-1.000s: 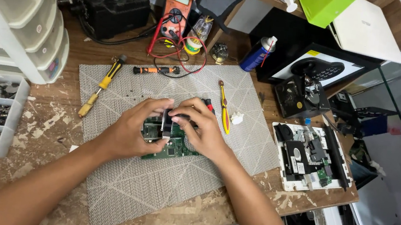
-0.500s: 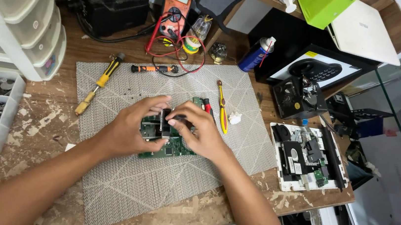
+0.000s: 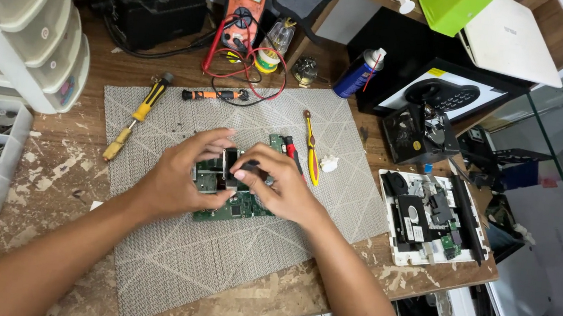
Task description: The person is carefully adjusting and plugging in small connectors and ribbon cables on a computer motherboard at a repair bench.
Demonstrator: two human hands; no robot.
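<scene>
Worn wooden desk (image 3: pixel 36 174), grey mat (image 3: pixel 166 264) in middle. I see green circuit board (image 3: pixel 231 201) at mat centre, flat, so both hands reach it. Left hand (image 3: pixel 182 179) steadies board; right hand (image 3: pixel 278 185) pinches small dark part (image 3: pixel 231 163) above it. Open room only toward near mat edge; yellow tweezers (image 3: pixel 310 147) just beside right hand.

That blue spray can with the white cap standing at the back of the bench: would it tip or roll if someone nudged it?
Probably yes. The blue spray can with the white cap is tall and narrow and appears to lean, so a push near the top would likely topple it. Its round body would then probably roll on the bare wooden bench. Its weight cannot be judged.
</scene>
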